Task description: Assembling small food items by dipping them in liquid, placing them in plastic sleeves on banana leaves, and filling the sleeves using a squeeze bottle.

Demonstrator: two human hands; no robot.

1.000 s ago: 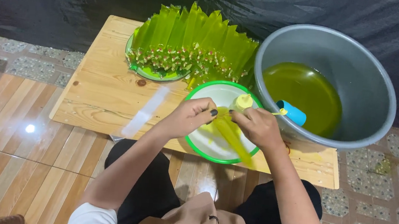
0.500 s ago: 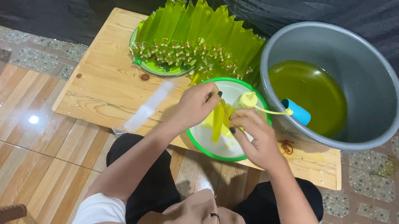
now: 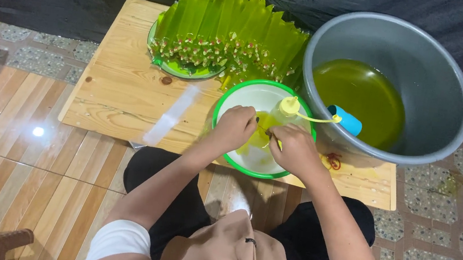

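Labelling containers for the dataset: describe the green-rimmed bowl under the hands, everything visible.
The green-rimmed bowl is round and shallow, white inside with a bright green rim, apparently plastic. It sits upright at the near edge of the wooden table, beside the grey basin. A yellow-green filled bag lies in it. The left hand and right hand work over it.
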